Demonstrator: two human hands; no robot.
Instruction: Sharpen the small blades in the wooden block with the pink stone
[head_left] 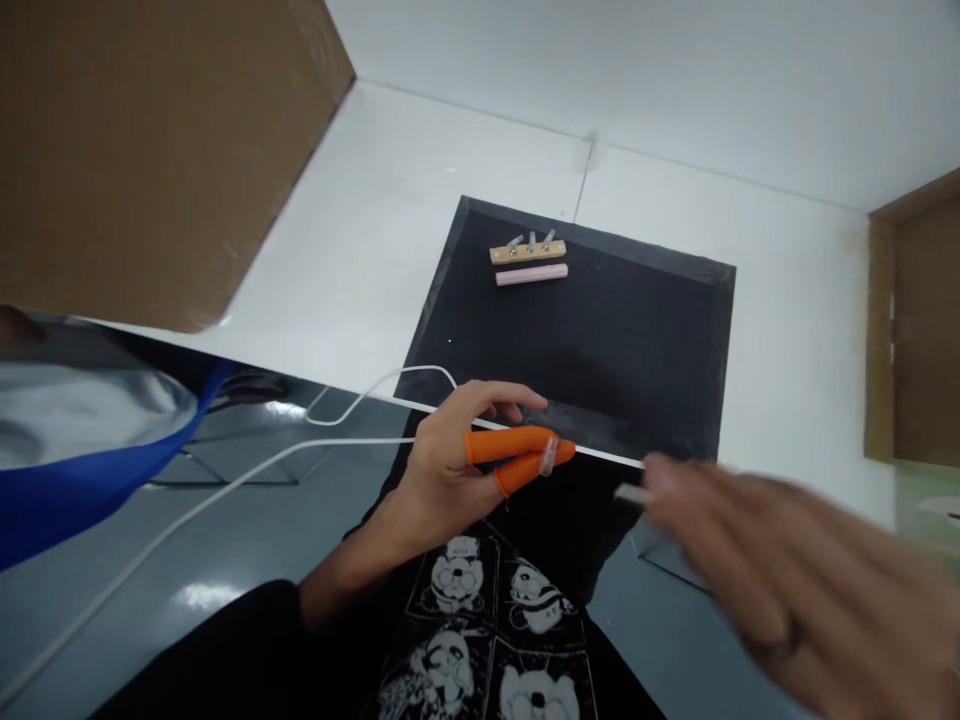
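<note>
My left hand [469,455] hovers at the near edge of a black mat [592,340], with orange finger cots on the thumb and forefinger. Those two fingers pinch a small clear part [548,455]. The other fingers stretch out above. My right hand [795,570] is at the lower right, smeared by motion, with a small pale piece [631,493] at its fingertips and a ring on one finger. At the far end of the mat lie a small wooden block with three metal pins [528,250] and a pink bar [532,274] just in front of it.
The mat lies on a white table [360,250]. A white cable [225,490] runs from the lower left to the mat's near corner. A cardboard box [150,150] stands at the upper left, a blue-rimmed bag [90,440] at the left, a wooden panel [915,330] at the right.
</note>
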